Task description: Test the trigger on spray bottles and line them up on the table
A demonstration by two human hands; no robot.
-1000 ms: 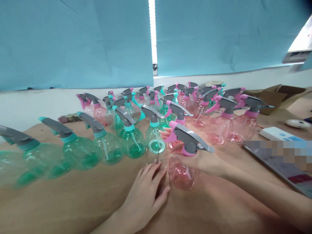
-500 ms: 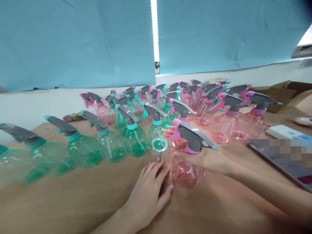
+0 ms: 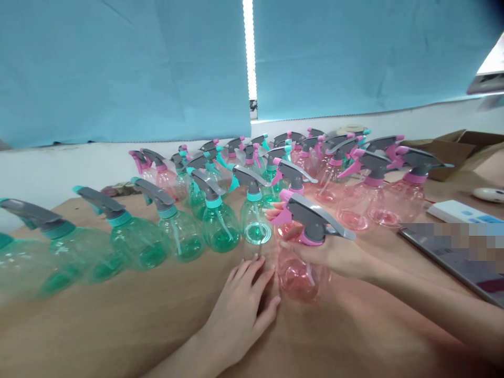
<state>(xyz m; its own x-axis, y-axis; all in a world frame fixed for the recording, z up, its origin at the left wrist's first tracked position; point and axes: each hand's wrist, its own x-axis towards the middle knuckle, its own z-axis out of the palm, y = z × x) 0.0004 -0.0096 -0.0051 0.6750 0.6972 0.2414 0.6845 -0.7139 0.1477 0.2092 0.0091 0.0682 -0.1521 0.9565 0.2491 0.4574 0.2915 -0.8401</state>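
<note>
My left hand (image 3: 242,302) lies palm down on the brown tabletop, fingers stretched out and a little apart. Its fingertips are close beside a clear pink spray bottle (image 3: 298,278) with a grey and pink trigger head. My right hand (image 3: 334,255) reaches in from the right, partly hidden behind that bottle's head. Its thumb and fingers curl around a pink spray bottle; whether this is the front one or the one just behind (image 3: 296,177) is hard to tell. A clear green spray bottle (image 3: 256,215) stands left of the fingers.
More green spray bottles (image 3: 137,239) form a row to the left. Several pink and green ones crowd the back, with pink bottles (image 3: 360,205) at right. A phone-like dark device (image 3: 437,262), a white box (image 3: 452,211), a white mouse (image 3: 488,195) and an open carton (image 3: 444,152) are at the right.
Very little differs. My right hand and forearm have shifted slightly; the left hand and the bottles stay in place.
</note>
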